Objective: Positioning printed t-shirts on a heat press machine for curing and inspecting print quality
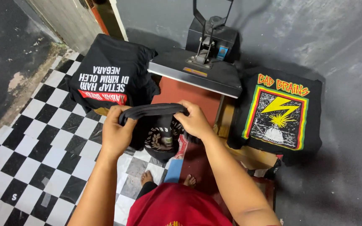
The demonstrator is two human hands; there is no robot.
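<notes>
Red cloth on the person's lap fills the bottom edge, and above it both hands grip a folded black shirt in front of the heat press, its round pale print half hidden in the folds. Left hand and right hand are each closed on the bunched top edge, fingertips tucked out of sight. Two stacks of black printed shirts flank the press: left stack, right stack.
</notes>
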